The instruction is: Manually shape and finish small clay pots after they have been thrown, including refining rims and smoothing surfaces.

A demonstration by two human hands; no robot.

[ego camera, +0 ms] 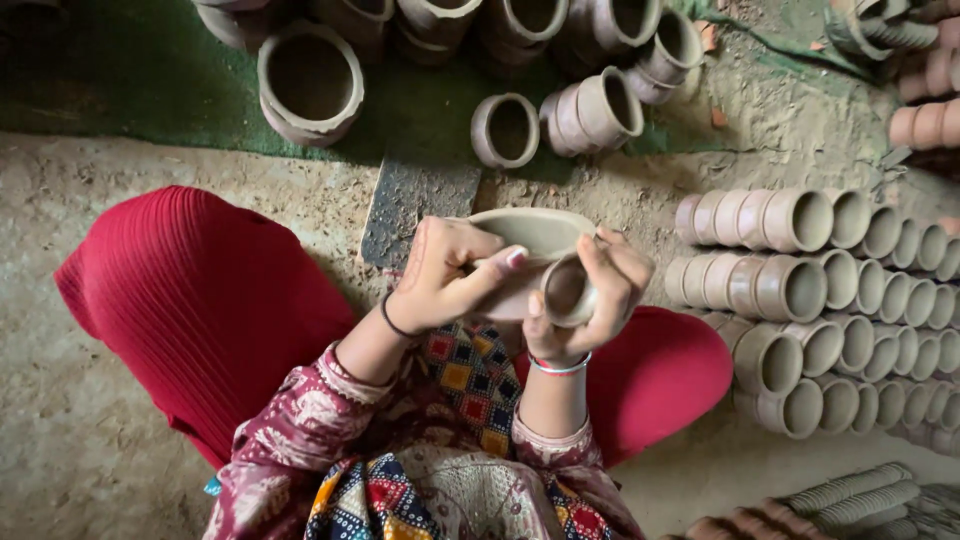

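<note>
At the centre of the frame, the right hand (590,290) gripped a small clay cup (566,291), its mouth facing the camera. The left hand (445,275) closed its fingers on a shallow clay bowl (535,232) just behind the cup. Rows of stacked clay cups (800,290) lay on the floor (100,430) at right; larger pots (310,80) stood along the top of the frame.

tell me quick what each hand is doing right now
Left hand: closed on the clay bowl, thumb pressed across its side.
Right hand: closed around a small clay cup, mouth facing the camera.
</note>
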